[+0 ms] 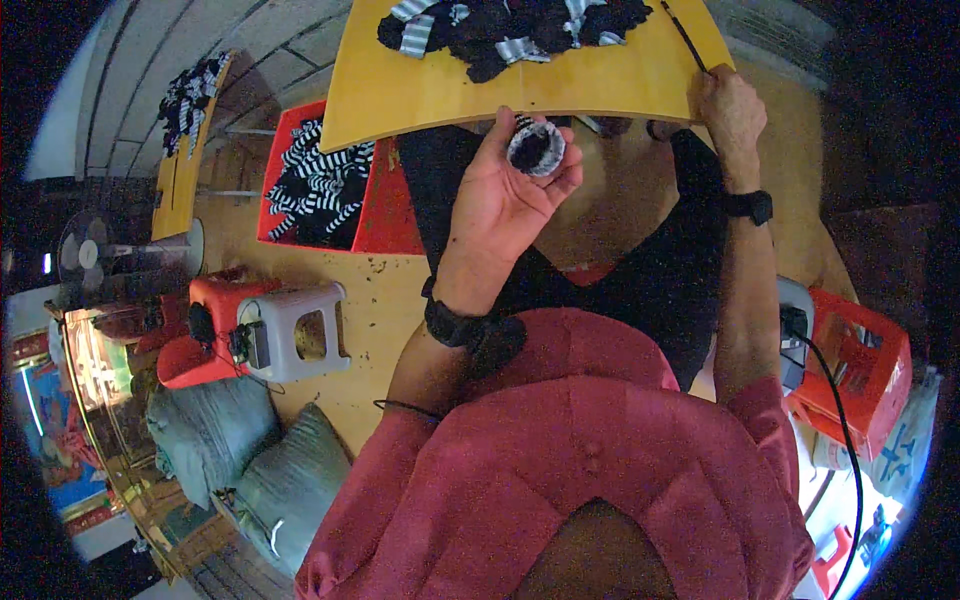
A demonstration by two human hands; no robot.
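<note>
My left hand (510, 190) is closed round a small black-and-white knit tube (552, 158). Its round, fuzzy pale rim faces up and the inside is dark; whether it is a sock cannot be told. Held just off the near edge of the yellow table (440, 95), it sits between thumb and curled fingers. At the table's right corner, my right hand (735, 110) grips a thin dark rod (685, 38), which slants up and left over the tabletop. A heap of black and grey-striped knit pieces (490, 35) lies on the far part of the table.
Left of the table stands a red bin (390, 215) with several striped black-and-white knit pieces (325, 165). Farther left are another yellow table (172, 195), a fan (90, 250), a grey stool (300, 330) and green-grey sacks (285, 480). A red stool (850, 360) and a black cable (850, 450) are at right.
</note>
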